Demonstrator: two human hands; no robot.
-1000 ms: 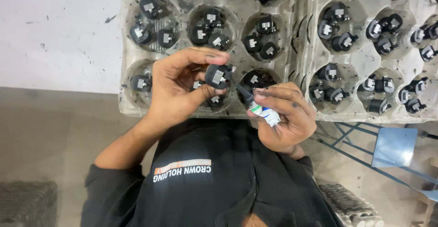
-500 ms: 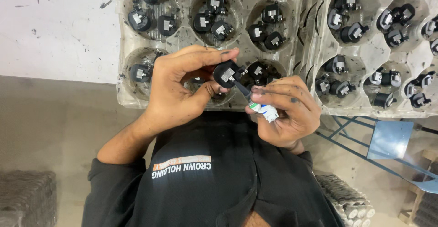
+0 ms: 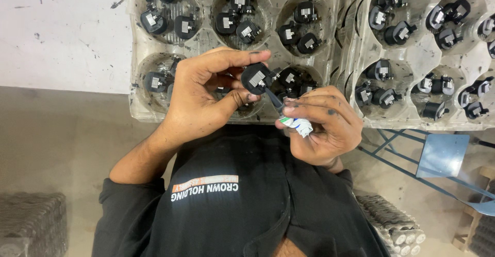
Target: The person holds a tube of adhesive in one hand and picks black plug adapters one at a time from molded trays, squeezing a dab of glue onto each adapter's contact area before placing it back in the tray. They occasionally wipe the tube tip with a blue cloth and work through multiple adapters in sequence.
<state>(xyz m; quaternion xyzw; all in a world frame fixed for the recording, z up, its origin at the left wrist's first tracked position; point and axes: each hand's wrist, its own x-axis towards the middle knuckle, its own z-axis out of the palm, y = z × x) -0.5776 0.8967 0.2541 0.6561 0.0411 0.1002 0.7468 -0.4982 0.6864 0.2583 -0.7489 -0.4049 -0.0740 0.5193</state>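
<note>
My left hand (image 3: 203, 99) pinches a small round black part (image 3: 256, 78) with a metal clip on its face, held between thumb and fingertips. My right hand (image 3: 322, 128) grips a small white tube (image 3: 298, 125) whose dark nozzle points up at the black part's lower edge and touches it. Both hands hover over the near edge of a clear plastic tray (image 3: 135, 113) whose round cups hold several similar black parts.
A second clear tray (image 3: 407, 125) with more black parts lies to the right, overlapping the first. Both rest on a white tabletop (image 3: 62, 35). Below right stands a blue metal frame (image 3: 438, 156); grey stacked items (image 3: 31, 221) sit on the floor at lower left.
Both hands have drifted slightly right and closer together. The nozzle tip now meets the black part's edge.
</note>
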